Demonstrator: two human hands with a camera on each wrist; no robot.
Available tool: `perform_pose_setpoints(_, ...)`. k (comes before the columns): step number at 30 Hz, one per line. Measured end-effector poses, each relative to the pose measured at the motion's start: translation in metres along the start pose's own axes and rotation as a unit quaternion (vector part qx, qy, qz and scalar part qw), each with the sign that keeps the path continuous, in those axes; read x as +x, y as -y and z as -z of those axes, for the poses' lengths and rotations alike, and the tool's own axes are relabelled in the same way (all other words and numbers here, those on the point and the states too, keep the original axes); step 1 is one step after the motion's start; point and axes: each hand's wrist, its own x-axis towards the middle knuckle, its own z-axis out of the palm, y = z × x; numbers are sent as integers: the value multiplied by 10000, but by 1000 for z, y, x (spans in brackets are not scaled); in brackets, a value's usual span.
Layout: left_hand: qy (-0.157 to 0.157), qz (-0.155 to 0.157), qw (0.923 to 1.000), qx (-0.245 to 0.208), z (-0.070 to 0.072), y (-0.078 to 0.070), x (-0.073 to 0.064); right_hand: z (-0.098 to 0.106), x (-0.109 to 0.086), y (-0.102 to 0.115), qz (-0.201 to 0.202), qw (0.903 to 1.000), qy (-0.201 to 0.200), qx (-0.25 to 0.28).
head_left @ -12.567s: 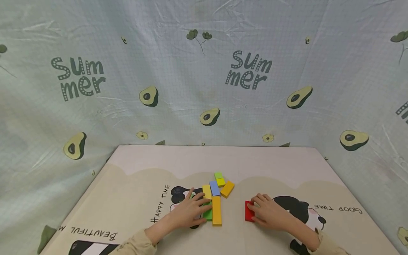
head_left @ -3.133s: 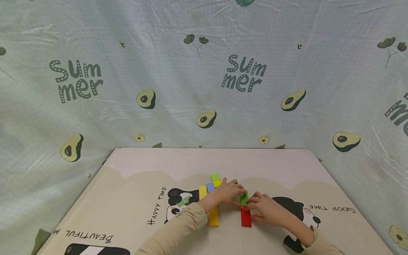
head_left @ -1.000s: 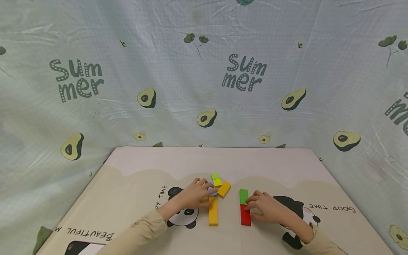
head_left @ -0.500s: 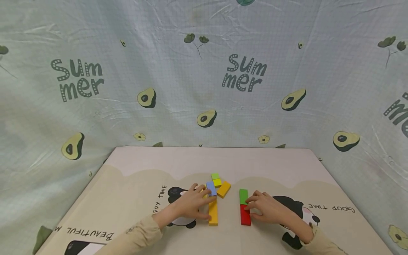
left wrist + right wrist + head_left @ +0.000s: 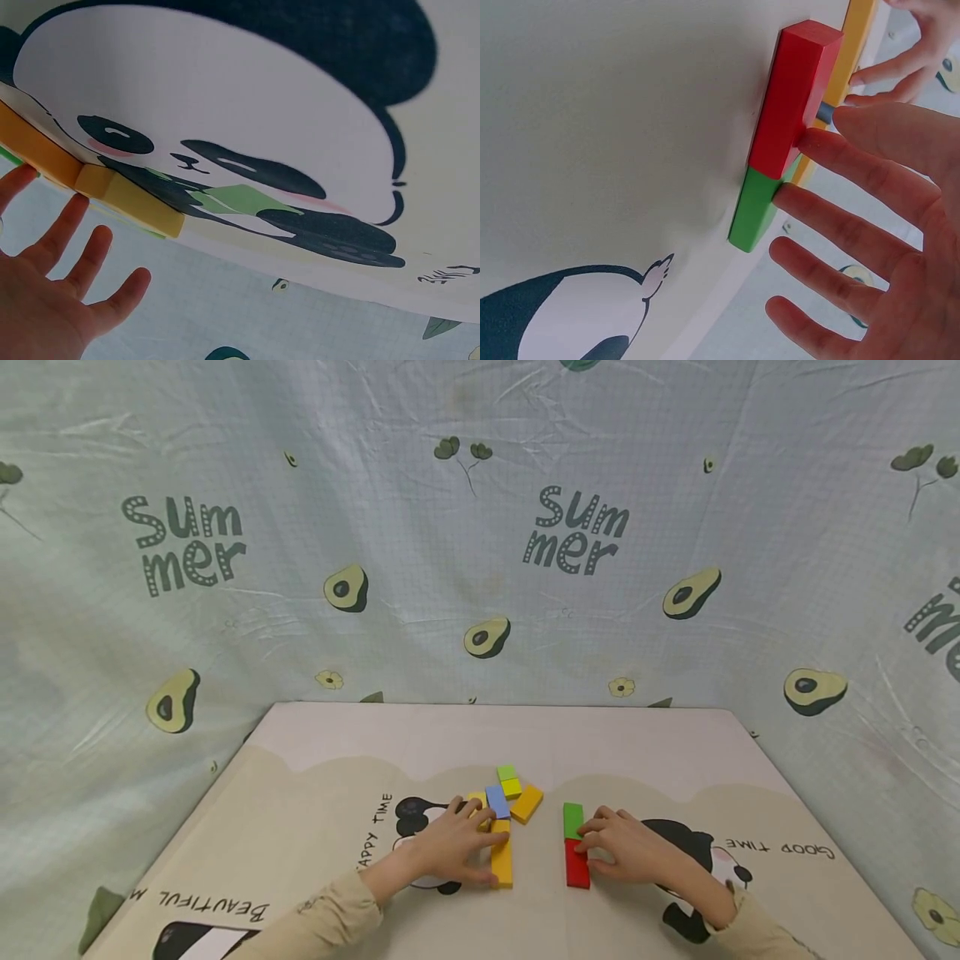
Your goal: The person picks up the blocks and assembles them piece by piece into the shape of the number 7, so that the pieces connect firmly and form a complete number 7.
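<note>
In the head view my left hand (image 5: pixel 450 847) lies over the left side of a long orange block (image 5: pixel 502 864), thumb at its near end and index fingertip on its top. The left wrist view shows those fingers spread, fingertips at the orange block (image 5: pixel 37 142) and the shorter yellow block (image 5: pixel 142 199). My right hand (image 5: pixel 626 847) rests beside a red block (image 5: pixel 577 867) and a green block (image 5: pixel 573 821), joined end to end in a line. In the right wrist view its fingers (image 5: pixel 855 232) are extended, index fingertip at the red block (image 5: pixel 791 97) and middle fingertip at the green block (image 5: pixel 754 210).
Beyond the left hand lie a blue block (image 5: pixel 498 802), a small yellow block (image 5: pixel 512 788), a light green block (image 5: pixel 507 772) and a slanted orange block (image 5: pixel 527 804). The panda-printed table top (image 5: pixel 637 739) meets a hanging avocado-print sheet (image 5: pixel 420 527) behind.
The green block has gone from the left cluster to the red block's far end. My left hand has let it go and moved back left to the long orange block; my right hand stays.
</note>
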Motion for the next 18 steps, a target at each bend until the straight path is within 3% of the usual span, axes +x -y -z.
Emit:
perform_pose_setpoints(7, 90, 80, 9998, 125, -1, -2, 1, 2, 0, 1, -42, 10000, 4, -33)
perform_pose_setpoints(18, 289, 282, 9990, -177, -2, -4, 2, 1, -2, 1, -160, 9999, 35, 51)
